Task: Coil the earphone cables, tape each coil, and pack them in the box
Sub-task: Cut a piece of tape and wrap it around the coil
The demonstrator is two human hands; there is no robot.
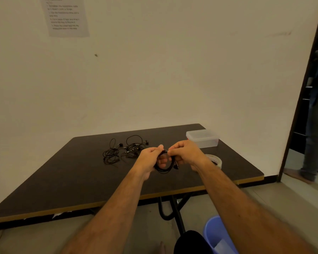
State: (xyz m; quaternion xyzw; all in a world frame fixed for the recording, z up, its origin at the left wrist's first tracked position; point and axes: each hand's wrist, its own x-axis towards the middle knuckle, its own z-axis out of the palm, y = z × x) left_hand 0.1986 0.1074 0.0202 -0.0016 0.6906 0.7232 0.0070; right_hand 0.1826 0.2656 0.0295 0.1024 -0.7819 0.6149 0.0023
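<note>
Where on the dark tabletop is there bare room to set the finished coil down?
Bare patches: left of the loose black earphone cables, and the near strip along the dark tabletop edge. Crowded: between the clear plastic box and white tape roll.

I see 1 black coil hanging below my pinching fingertips, loose earphone cables tangled beyond them to the left, the clear lidded box beyond right, tape roll just right.

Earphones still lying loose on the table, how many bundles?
2: one bundle left, one tangled bundle beside it, right. That tangle may hold more than one.
</note>
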